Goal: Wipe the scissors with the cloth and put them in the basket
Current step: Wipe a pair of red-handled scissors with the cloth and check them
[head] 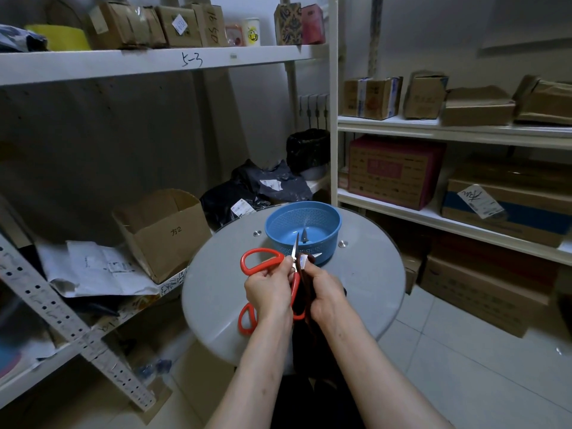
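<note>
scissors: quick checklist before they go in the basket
1. Left hand has a firm grip on the scissors: ok, the fingers pinch them near the pivot.
2. Cloth in the right hand: ok, held against the blades.
3. Blades closed: not ok, the handles are spread and one blade points up.
4. Wiping finished: cannot tell.
5. Basket upright and close: ok, it stands on the table just beyond the hands.
</note>
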